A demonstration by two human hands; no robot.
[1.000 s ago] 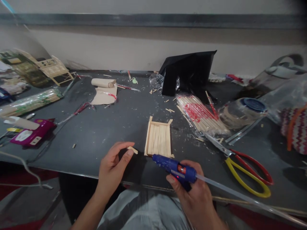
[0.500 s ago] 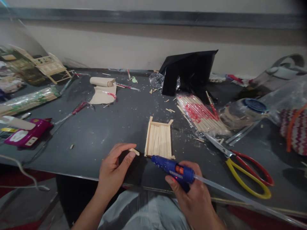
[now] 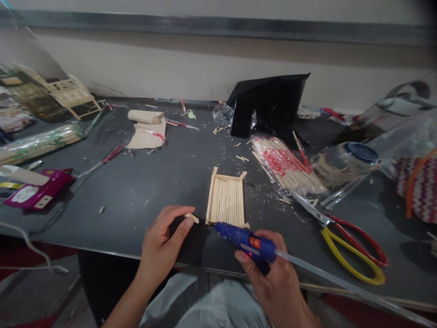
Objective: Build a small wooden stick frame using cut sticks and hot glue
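Head view: our small stick panel lies flat on the worktop, between our hands and a little beyond them, its thin sticks side by side and a strip across its far end. The tip of the blue glue gun is at the panel's near left corner; we cannot tell whether it touches. Our right hand is wrapped around the glue gun, and a long, clear glue stick runs out of its back. Our left hand pinches a short stick piece between thumb and forefinger, just left of the panel.

To the right of our right hand we have scissors with red and yellow handles, and farther out a bag of sticks and a jar with a blue lid. Well beyond our hands stands a black object. Far left of our left hand lies a purple device, with a bundle of wrapped sticks behind it. A partly unrolled beige roll lies beyond our left hand.
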